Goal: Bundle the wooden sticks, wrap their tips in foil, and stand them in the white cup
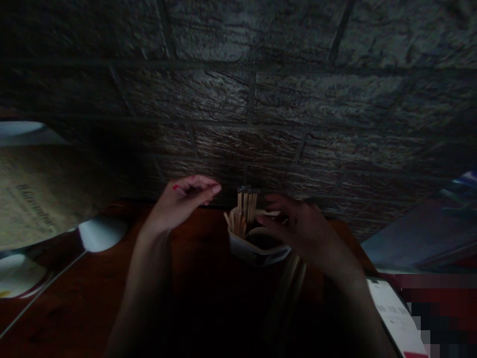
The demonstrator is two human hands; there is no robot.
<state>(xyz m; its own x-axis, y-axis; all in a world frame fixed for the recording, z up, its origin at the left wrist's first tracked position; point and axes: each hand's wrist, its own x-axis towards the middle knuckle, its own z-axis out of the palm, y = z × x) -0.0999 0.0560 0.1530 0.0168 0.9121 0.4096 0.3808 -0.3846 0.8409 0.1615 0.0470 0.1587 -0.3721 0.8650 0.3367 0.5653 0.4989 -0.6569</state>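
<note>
At the bottom centre I see the surface [197,278] sink into blackness; pale strips [294,278] below my right hand are hard to make out. A phone [395,315] is cut off at lower right. Mid-frame, my right hand [307,226], fingers apart, covers part of the container [257,254] of sticks [248,205]. My left hand [182,203] has thumb and fingertips together, left of it, with open wood between. Behind, the surface's far edge meets the brick wall [223,94].
</note>
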